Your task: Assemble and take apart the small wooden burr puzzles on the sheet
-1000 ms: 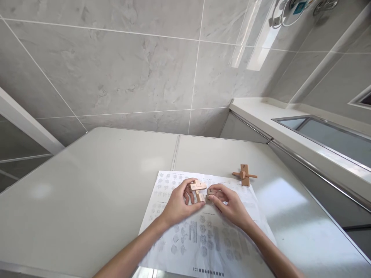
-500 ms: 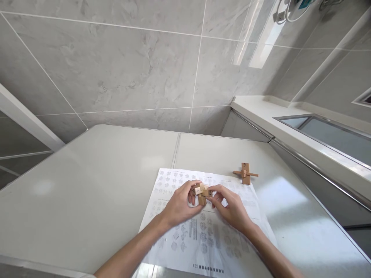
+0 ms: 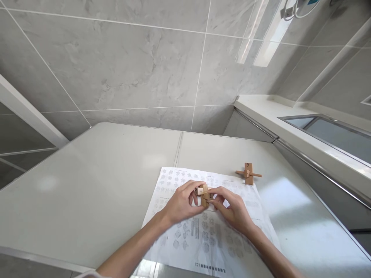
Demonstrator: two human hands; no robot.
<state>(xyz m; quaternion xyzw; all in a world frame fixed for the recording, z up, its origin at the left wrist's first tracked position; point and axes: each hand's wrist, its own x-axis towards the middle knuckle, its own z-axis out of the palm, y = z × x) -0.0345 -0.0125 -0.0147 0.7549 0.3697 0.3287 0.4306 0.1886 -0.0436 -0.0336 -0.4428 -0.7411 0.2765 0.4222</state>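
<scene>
Between my two hands is a wooden interlocking puzzle point(image 3: 204, 194) made of crossed blocks, some with dark numbers on them. My left hand point(image 3: 184, 200) is closed around its left side, thumb at the bottom block and index finger over the top. My right hand point(image 3: 230, 204) pinches the block marked 7 on the right side between thumb and fingertips. Below the hands lies a large printed sheet point(image 3: 156, 216) with rows of small puzzle drawings. A second wooden piece set point(image 3: 248, 173), cross-shaped with a thin bar through it, rests at the sheet's upper right corner.
The pale table point(image 3: 87, 193) has a seam point(image 3: 178, 148) running toward the back. A grey tiled wall point(image 3: 130, 65) stands behind it. On the right is a white counter point(image 3: 261, 110) with a sink point(image 3: 324, 127). White cables point(image 3: 295, 13) hang at the upper right.
The view has shifted slightly, so everything sits a little further right. Both hands keep hold of the puzzle, which has turned slightly; the right fingers are a bit closer in on the numbered block.
</scene>
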